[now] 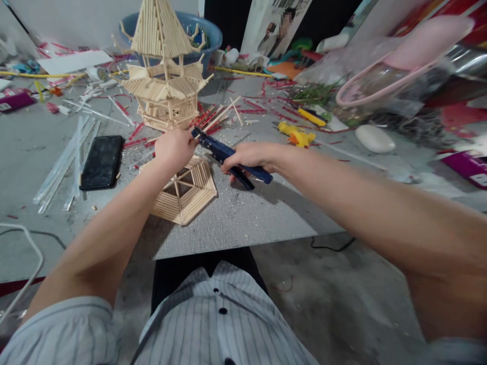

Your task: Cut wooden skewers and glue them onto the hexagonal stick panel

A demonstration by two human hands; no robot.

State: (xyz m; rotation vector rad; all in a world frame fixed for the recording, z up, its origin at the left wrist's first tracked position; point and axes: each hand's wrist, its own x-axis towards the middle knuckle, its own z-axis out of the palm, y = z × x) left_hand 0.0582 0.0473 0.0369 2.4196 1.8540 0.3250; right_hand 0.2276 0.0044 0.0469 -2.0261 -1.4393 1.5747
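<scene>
Blue-handled cutters (228, 154) in right hand (253, 157); left hand (175, 148) pinches stick.

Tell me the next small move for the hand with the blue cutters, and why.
Probably squeeze the blue cutters: the right hand grips their handles, and their tip meets the thin stick pinched by the left hand above the hexagonal stick piece.

cluttered grey tabletop (243, 218) above grey floor (342, 304).

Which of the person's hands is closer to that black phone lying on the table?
Left. The left hand is just right of the black phone, above the hexagonal stick frame. The right hand, gripping blue-handled cutters, sits farther right.
</scene>
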